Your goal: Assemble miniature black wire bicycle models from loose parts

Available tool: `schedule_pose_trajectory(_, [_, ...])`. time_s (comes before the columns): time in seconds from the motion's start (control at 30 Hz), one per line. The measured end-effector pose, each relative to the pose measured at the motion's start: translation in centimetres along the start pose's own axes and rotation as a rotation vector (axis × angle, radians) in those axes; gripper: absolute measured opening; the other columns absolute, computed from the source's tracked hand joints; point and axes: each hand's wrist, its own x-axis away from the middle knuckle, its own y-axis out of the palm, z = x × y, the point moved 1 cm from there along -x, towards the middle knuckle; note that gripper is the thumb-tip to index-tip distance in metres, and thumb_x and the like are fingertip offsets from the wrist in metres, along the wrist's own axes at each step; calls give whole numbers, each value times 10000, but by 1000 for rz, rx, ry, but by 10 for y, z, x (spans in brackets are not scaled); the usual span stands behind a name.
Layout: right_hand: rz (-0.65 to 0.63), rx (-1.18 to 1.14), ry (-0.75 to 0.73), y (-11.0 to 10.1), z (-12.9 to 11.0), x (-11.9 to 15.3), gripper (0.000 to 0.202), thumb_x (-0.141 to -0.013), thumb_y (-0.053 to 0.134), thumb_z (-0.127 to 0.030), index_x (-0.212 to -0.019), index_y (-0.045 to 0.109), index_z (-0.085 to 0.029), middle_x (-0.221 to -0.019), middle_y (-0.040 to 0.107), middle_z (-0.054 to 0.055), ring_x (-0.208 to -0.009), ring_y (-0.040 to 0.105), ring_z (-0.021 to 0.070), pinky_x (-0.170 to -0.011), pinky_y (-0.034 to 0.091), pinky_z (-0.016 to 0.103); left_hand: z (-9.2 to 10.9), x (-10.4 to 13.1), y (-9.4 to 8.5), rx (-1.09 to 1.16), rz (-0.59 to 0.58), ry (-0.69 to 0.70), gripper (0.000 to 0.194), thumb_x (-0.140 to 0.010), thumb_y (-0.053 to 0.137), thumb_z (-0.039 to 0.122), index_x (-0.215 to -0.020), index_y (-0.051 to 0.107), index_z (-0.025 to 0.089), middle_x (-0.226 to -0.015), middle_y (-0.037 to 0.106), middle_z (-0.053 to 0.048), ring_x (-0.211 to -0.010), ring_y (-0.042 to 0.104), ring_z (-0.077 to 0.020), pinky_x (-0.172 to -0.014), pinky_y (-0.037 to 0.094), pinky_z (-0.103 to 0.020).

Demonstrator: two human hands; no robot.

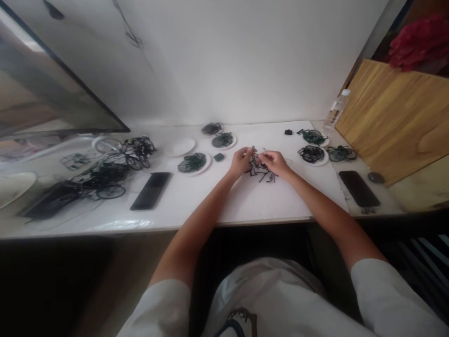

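My left hand (240, 160) is closed in a pinch above the white sheet (280, 199). Across from it, my right hand (274, 161) pinches too, the fingertips of both nearly meeting. Between them is a small, thin part (257, 152), too fine to make out clearly. Just below the fingers lies a loose pile of thin dark parts (264, 174), partly covered by the hands. A small dark green block (219, 157) lies left of my left hand. Plates hold dark parts that look like miniature bicycle pieces, among them a plate (208, 164) on the left and a plate (324, 157) on the right.
Several miniature bicycles (138, 152) stand crowded at the left, near a dark phone (150, 191) and a bare white plate (179, 147). At the right are another phone (359, 188), a clear bottle (336, 110) and a wooden board (396, 121). A wall (228, 61) closes the back.
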Motion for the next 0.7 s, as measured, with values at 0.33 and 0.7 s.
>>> schedule_pose_trajectory(0.33, [-9, 23, -10, 0, -5, 2, 644, -907, 705, -798, -915, 809, -163, -843, 802, 103, -654, 624, 186, -617, 516, 318, -2, 2, -4, 146, -76, -78, 534, -906, 773, 631, -1136, 809, 150, -749, 688, -42, -641, 521, -138, -627, 427, -286])
schedule_pose_trajectory(0.7, [2, 39, -25, -1, 1, 0, 578, -919, 713, -760, -908, 807, -190, -919, 831, 103, -850, 740, 248, -830, 579, 375, 1, 0, -4, 293, -148, -132, 404, -893, 811, 547, -998, 665, 186, -848, 702, -35, -571, 522, -85, -558, 433, -252])
